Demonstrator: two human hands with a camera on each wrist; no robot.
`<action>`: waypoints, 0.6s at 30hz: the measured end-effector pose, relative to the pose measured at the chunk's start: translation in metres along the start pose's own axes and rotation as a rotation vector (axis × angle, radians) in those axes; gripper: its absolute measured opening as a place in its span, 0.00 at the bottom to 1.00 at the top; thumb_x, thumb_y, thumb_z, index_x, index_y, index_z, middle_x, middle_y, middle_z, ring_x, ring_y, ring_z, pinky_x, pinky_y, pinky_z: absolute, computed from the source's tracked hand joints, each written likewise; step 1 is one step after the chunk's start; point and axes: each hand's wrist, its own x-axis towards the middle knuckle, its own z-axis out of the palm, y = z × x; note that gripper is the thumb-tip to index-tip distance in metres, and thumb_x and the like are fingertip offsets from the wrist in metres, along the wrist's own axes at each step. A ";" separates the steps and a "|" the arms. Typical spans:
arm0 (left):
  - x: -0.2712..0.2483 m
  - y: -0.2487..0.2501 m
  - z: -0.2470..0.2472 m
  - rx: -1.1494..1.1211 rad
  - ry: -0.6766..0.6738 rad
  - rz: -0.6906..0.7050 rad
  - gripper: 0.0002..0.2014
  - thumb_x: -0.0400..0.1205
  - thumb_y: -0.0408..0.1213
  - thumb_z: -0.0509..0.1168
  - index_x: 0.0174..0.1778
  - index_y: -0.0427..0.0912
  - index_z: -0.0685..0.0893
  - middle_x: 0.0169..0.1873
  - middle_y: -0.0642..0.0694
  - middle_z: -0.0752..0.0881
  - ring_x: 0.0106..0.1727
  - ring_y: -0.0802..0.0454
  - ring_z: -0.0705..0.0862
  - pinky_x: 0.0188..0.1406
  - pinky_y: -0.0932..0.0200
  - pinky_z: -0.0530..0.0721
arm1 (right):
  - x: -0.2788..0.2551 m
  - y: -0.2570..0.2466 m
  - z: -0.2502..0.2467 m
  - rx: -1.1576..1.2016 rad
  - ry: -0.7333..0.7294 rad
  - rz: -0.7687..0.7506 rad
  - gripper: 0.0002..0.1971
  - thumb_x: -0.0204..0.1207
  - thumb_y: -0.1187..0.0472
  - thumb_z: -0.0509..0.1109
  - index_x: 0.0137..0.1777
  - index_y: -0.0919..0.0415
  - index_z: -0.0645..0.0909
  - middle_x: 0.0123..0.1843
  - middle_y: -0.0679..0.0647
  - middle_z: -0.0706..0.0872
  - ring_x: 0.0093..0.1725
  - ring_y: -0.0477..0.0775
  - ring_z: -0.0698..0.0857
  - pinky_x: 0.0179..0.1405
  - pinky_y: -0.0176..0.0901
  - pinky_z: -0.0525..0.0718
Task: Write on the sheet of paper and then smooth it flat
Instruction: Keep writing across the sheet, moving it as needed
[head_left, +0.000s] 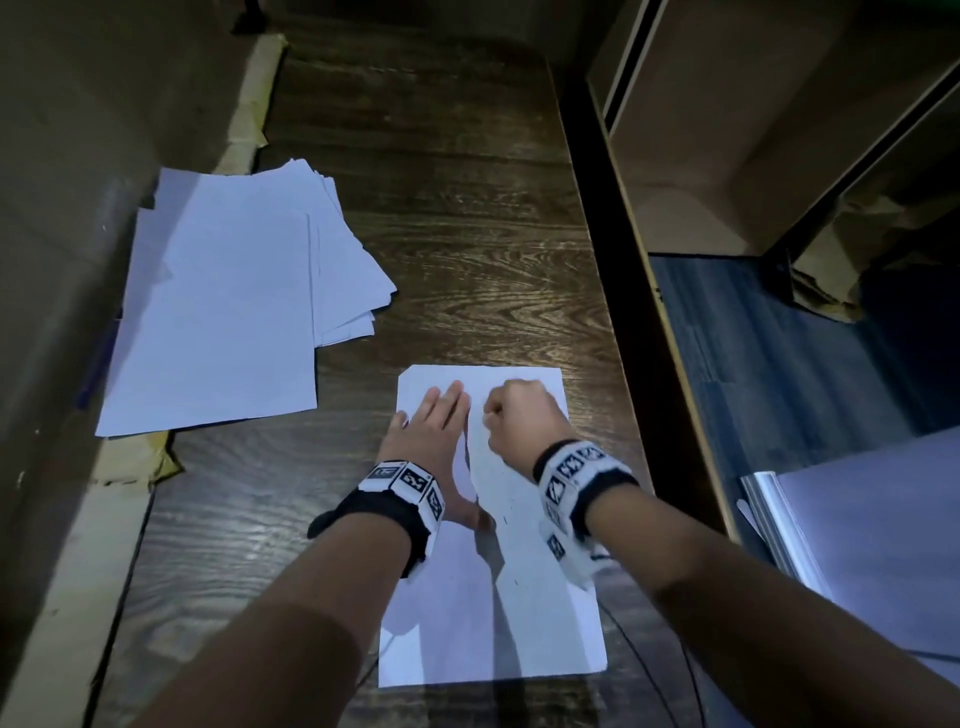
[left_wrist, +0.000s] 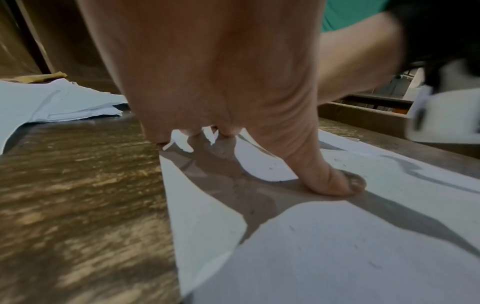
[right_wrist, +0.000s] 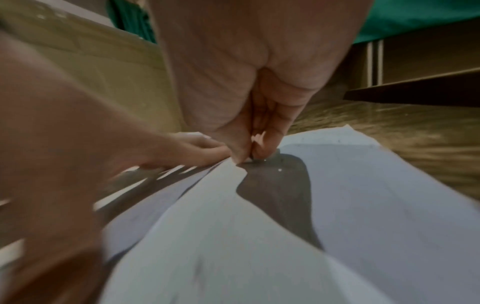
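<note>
A white sheet of paper lies lengthwise on the dark wooden table, with a few faint pen marks on it. My left hand lies flat with straight fingers on the sheet's far left part. In the left wrist view its thumb presses on the sheet. My right hand is curled into a fist on the sheet's far right part. In the right wrist view its fingertips are bunched against the thumb and touch the sheet. No pen shows in that hand.
A loose stack of white sheets lies at the left against a cardboard wall. A thin blue pen-like thing lies beside the stack. The table's right edge drops to the floor, with wooden panels beyond.
</note>
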 end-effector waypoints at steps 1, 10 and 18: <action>0.000 0.000 -0.001 0.011 0.003 -0.002 0.75 0.62 0.78 0.73 0.89 0.46 0.31 0.88 0.52 0.30 0.89 0.47 0.34 0.87 0.37 0.47 | 0.008 -0.001 0.000 0.008 0.021 0.020 0.06 0.76 0.64 0.67 0.43 0.58 0.86 0.46 0.54 0.86 0.43 0.58 0.86 0.41 0.44 0.86; -0.010 0.006 -0.003 0.027 -0.035 0.009 0.79 0.58 0.80 0.73 0.88 0.43 0.29 0.87 0.50 0.28 0.89 0.45 0.34 0.86 0.36 0.47 | -0.139 0.015 0.028 0.089 -0.118 -0.089 0.09 0.79 0.65 0.61 0.38 0.56 0.78 0.42 0.49 0.76 0.40 0.52 0.79 0.35 0.36 0.73; -0.045 0.009 0.012 0.002 -0.097 0.020 0.77 0.63 0.73 0.78 0.87 0.44 0.27 0.85 0.52 0.24 0.88 0.46 0.29 0.86 0.37 0.45 | -0.058 0.002 -0.002 0.400 0.082 0.101 0.05 0.76 0.65 0.72 0.44 0.57 0.89 0.33 0.43 0.85 0.31 0.35 0.80 0.37 0.28 0.76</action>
